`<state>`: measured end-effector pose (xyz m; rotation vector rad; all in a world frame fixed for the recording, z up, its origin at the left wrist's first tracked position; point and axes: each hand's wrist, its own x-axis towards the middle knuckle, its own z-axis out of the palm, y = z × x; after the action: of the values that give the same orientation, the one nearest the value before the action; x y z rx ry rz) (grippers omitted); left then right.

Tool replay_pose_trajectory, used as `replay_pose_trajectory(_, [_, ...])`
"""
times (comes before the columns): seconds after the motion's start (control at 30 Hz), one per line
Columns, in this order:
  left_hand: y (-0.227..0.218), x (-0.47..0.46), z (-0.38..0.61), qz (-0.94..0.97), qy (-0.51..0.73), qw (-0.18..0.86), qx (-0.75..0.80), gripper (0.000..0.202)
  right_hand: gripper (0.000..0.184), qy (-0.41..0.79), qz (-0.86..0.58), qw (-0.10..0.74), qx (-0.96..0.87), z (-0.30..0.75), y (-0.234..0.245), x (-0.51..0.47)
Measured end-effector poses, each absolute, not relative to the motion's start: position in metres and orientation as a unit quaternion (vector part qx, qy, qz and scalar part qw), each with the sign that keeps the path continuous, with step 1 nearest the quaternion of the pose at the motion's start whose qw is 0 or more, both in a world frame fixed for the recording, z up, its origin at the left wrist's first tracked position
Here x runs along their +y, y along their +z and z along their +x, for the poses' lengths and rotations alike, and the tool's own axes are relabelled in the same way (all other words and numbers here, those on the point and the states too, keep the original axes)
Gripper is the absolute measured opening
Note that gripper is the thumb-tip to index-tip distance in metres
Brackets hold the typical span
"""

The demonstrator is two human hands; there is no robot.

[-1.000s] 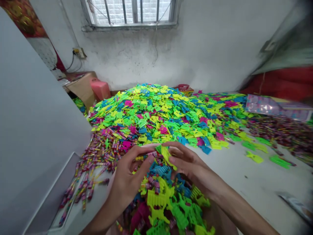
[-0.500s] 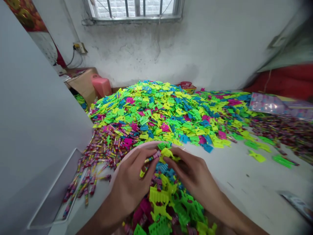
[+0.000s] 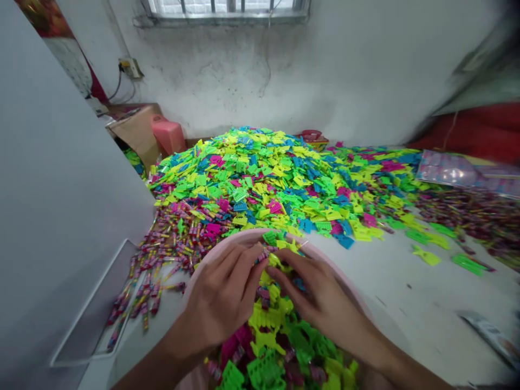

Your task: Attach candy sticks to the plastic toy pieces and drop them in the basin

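Note:
My left hand (image 3: 221, 300) and my right hand (image 3: 314, 295) meet fingertip to fingertip over a pink basin (image 3: 239, 238) full of bright plastic pieces (image 3: 280, 346). Together the fingers pinch a small yellow plastic piece (image 3: 275, 261) and a thin striped stick (image 3: 262, 254). Both hands are closed in a pinch. Beyond the basin lies a big heap of green, yellow, blue and pink plastic pieces (image 3: 268, 179). Loose striped sticks (image 3: 162, 254) are scattered to the left of the basin.
A grey panel (image 3: 52, 206) stands close on the left with a tray edge (image 3: 93, 319) below it. A cardboard box (image 3: 136, 132) and pink stool (image 3: 167, 135) sit at the back wall. Printed sheets (image 3: 459, 173) and more sticks (image 3: 471, 216) lie right.
The view has tilted down a little. My hands have lowered toward the basin, and the stick and yellow piece have been brought together between the fingertips.

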<state>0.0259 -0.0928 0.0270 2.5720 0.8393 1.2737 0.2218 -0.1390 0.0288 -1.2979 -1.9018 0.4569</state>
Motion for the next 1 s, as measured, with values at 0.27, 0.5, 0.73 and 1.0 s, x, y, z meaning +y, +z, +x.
replay_pose_trajectory(0.27, [0.049,-0.090,0.019,0.797,0.400,0.293,0.345,0.024,0.024,0.327,-0.541,0.419,-0.652,0.227,0.029,-0.133])
replay_pose_trajectory(0.5, [0.044,-0.089,0.019,0.797,0.388,0.307,0.345,0.033,0.030,0.320,-0.557,0.425,-0.637,0.229,0.035,-0.132])
replay_pose_trajectory(0.73, [0.046,-0.090,0.019,0.803,0.400,0.287,0.335,0.031,0.032,0.334,-0.565,0.424,-0.624,0.226,0.033,-0.135])
replay_pose_trajectory(1.0, [0.038,-0.082,0.006,0.852,0.397,0.243,0.238,0.033,0.051,0.424,-0.572,0.467,-0.524,0.218,0.034,-0.144])
